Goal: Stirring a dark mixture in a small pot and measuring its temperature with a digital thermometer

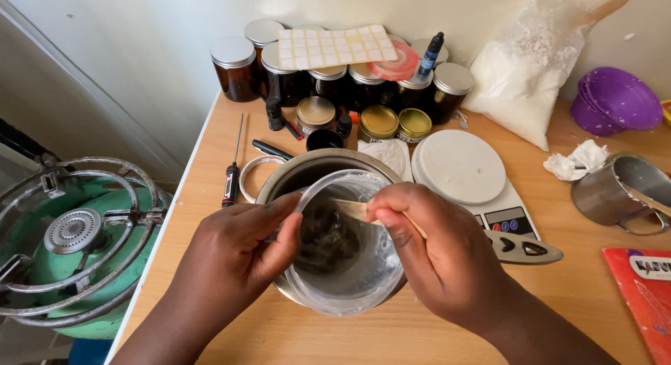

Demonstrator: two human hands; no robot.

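My left hand (241, 257) pinches the clear plastic cup's (349, 267) rim, right hand (437, 250) grips a wooden stick (351, 208) inside — I'm scraping it out over the metal pot (307, 166); steady tilt needed.

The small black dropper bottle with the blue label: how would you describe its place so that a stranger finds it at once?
Start at the cluster of amber glass jars against the wall at the back of the wooden table. The dropper bottle stands on top of the jars at the right end, beside a red-rimmed lid. It alone is slim, black-capped and blue-labelled.
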